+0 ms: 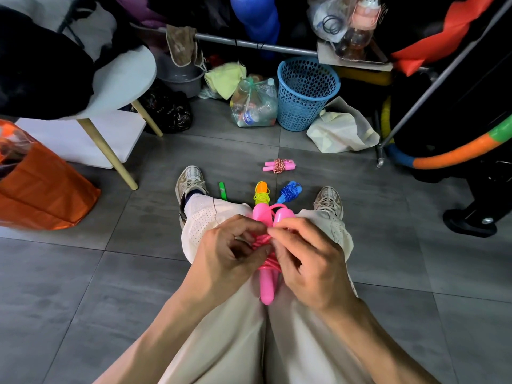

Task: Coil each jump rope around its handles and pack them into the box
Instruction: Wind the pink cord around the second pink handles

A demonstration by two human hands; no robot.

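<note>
Two hands meet over our lap on one pink jump rope (266, 261), and the likeliest trouble, as we judge it, is the coil springing loose. The cord looks like springy plastic, so if either pinch slackens before the free end is tucked under a turn, the wraps may unwind off the paired handles. A second risk: the two handles splay apart at the far end, and a loose binding could let them slide past each other.

Our left hand (235, 250) has its fingers curled in, thumb and forefinger pressing the wound cord at the middle of the bundle. Our right hand (302, 253) pinches a strand just beside it, fingertips (273, 231) nearly touching those of the left; both are clamped on the same rope, neither is spread.

On the tiled floor (83, 273) between our shoes lie three coiled ropes — a pink one with striped cord (279, 165) furthest out, a yellow-green one with an orange cap (261, 194), and a blue one (289, 192), the last two just beyond the pink handles. A green handle (222, 189) lies near our left shoe, its cord hidden. We cannot see any box for packing.
</note>
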